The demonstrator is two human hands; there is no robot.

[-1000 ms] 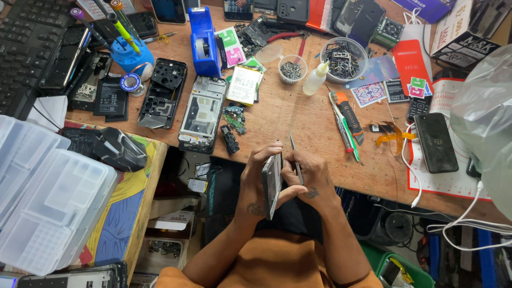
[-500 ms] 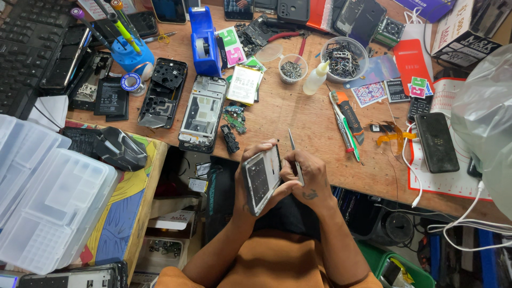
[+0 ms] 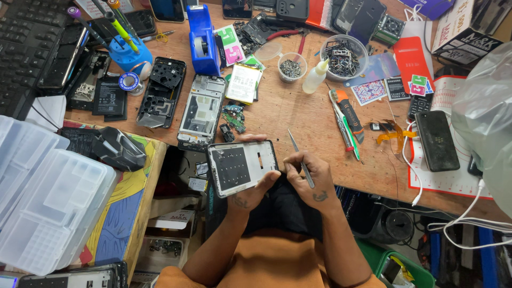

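The left hand (image 3: 249, 193) is clamped from below on a phone frame (image 3: 242, 168), thumb over its near edge, the dark inner face with its rows of small holes turned upward; the frame sits just off the near edge of the wooden bench (image 3: 298, 120), tilted a little; the right hand (image 3: 312, 178) is pinched shut on a pair of metal tweezers (image 3: 300, 158), held just right of the frame, their points aimed away over the bench edge; the fingertips of that hand touch the frame's right end. Beyond the frame, on the bench, lies a second stripped phone chassis (image 3: 201, 112), with a black back cover (image 3: 161, 92) to its left and small green circuit boards (image 3: 233, 116) to its right; farther beyond the frame stands a blue tape dispenser (image 3: 201, 40); well to the frame's right lie an orange-handled tool (image 3: 349, 114) and a black phone (image 3: 437, 140) on a white mat; to the frame's left a black mouse (image 3: 114, 148) rests beside clear plastic organiser boxes (image 3: 50, 205).
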